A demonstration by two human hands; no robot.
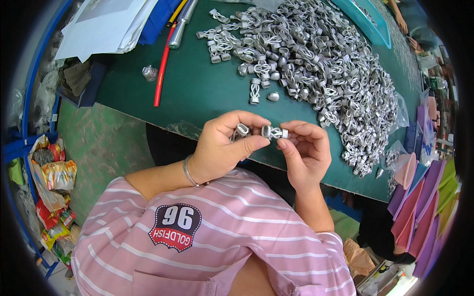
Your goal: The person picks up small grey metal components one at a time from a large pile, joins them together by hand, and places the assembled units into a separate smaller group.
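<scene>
Near the table's front edge, my left hand and my right hand meet over a small silvery metal fitting with an oval open end, an openwork middle and a ribbed end. My right thumb and fingers pinch its ribbed end. The left thumb and forefinger are at its oval end. A second silvery fitting sits in the crook of my left hand, partly hidden by the fingers. Beyond the hands, one loose fitting and a smooth rounded metal piece lie on the green table.
A large heap of similar fittings spreads over the right half. Left lie a red pencil, a metal rod-like tool, a small silvery piece and papers. A turquoise tray stands far right, near another person's hand.
</scene>
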